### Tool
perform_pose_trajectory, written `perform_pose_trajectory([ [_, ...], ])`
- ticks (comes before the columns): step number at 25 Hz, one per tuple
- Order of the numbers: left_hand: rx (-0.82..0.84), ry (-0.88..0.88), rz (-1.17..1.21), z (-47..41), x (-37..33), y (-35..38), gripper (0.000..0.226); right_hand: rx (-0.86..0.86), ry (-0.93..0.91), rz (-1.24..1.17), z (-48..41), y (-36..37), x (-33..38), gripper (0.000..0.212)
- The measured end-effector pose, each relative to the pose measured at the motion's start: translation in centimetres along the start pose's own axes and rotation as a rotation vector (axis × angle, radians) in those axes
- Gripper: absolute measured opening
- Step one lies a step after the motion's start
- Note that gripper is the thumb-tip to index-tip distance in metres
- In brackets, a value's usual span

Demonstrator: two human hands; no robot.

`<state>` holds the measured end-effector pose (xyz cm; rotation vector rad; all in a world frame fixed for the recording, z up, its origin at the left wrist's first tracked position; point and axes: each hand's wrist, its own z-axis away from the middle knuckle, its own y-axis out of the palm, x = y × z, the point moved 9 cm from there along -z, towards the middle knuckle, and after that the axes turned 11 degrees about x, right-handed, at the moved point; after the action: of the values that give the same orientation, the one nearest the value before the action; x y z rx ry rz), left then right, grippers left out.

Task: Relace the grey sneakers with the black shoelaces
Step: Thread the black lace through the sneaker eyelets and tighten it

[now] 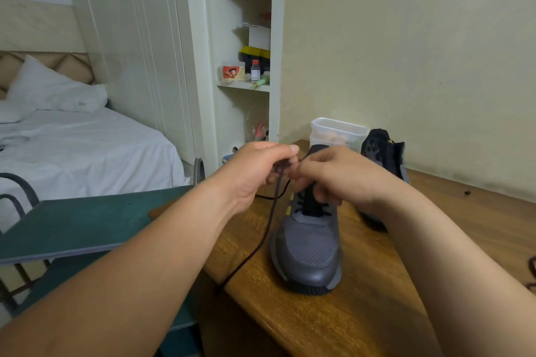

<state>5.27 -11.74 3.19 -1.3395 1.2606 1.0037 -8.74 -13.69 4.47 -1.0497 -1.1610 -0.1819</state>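
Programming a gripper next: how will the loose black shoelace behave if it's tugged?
The black shoelace looks floppy: it droops from the left hand past the table edge. It looks thin, so may slip when pinched. Threaded through the grey sneaker, a tug might drag the shoe.

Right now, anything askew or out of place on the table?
The second sneaker is tipped over, sole facing the camera. One loose end of the black shoelace trails over the wooden table's edge.
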Motion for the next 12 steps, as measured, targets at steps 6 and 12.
perform_pose_trajectory([
  [6, -0.064, 0.023, 0.123, -0.6, -0.2, 1.0, 0.017, 0.118, -0.078, -0.365, -0.2, 2.4, 0.0, 0.017],
  [12, -0.134, -0.024, 0.209, -0.9, 0.9, 1.1, 0.020, 0.239, -0.130, -0.624, -0.4, 3.4, -0.1, 0.016],
])
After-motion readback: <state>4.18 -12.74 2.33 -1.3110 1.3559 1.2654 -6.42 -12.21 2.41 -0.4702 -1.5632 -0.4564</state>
